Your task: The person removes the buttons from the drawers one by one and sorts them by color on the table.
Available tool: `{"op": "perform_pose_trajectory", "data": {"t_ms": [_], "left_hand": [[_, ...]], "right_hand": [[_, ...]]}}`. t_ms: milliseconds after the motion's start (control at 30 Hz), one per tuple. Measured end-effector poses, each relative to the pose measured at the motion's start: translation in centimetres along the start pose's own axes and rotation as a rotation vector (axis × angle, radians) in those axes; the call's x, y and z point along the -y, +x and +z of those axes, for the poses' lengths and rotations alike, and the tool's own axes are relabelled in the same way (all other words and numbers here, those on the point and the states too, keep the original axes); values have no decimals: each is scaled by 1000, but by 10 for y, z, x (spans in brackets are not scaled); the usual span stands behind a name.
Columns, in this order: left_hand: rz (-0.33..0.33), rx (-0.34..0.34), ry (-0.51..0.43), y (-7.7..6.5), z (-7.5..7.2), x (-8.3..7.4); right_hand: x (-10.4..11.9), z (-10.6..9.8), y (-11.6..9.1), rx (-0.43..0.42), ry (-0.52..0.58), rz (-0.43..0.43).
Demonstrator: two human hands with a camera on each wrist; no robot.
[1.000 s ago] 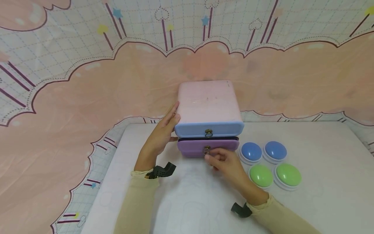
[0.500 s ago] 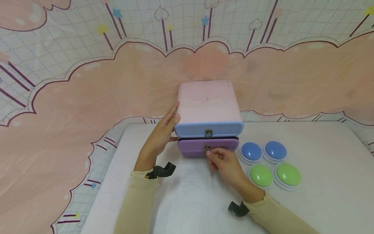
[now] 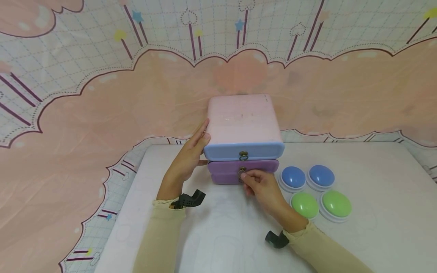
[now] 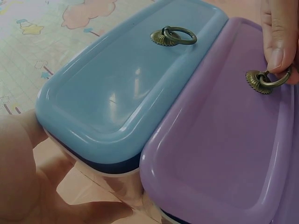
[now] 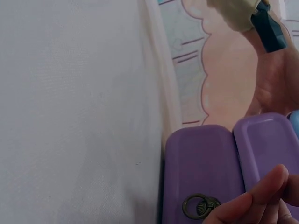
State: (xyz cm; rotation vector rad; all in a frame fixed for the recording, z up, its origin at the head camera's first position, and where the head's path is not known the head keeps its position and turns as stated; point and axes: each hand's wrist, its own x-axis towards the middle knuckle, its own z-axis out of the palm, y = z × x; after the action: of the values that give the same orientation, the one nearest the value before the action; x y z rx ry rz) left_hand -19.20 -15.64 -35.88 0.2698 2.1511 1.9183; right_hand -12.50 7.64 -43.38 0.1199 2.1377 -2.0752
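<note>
Peach-and-white backdrop (image 3: 157, 91): cloth printed with scallops, stars and a dashed grid, behind the table.
White table (image 3: 382, 185): bears the cabinet and four domes.
Drawer cabinet (image 3: 243, 117): pink top; stands at the table's back edge, near the backdrop, fronts facing the person.
Beige sleeves (image 3: 160, 239): one on each arm, reaching in from the near side.
Blue drawer (image 3: 222, 152): top tier; a dark band shows behind its front in the left wrist view.
Middle purple drawer (image 3: 220, 167): directly under the blue one.
Bottom purple drawer (image 3: 222, 179): lowest tier, down at the table.
Left hand (image 3: 184, 161): fingers extended, laid along the cabinet's left side — bracing contact, nothing grasped.
Right hand (image 3: 264, 187): thumb and forefinger brought together on the middle drawer's ring, other fingers bent in.
Blue domes (image 3: 293, 176): two, on white bases, right of the cabinet.
Green domes (image 3: 336, 203): two, on white bases, just nearer the person than the blue pair.
Black wrist devices (image 3: 277, 240): one at each cuff.
Middle ring (image 4: 275, 79): aged-brass colour — pinched.
Blue drawer's ring (image 3: 243, 156): same finish, untouched.
Bottom ring (image 5: 192, 207): same finish, beside the right hand's fingers.
</note>
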Motion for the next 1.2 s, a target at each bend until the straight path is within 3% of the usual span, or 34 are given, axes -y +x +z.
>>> {"op": "perform_pose_trajectory", "data": {"t_ms": [867,1200], "left_hand": [[-2,0,-1,1,0,2],[-2,-4,7,1,-1,1]], "right_hand": [[-9,-8,4,26,-56,-14],[-17,-15,2,30,-123,30]]}}
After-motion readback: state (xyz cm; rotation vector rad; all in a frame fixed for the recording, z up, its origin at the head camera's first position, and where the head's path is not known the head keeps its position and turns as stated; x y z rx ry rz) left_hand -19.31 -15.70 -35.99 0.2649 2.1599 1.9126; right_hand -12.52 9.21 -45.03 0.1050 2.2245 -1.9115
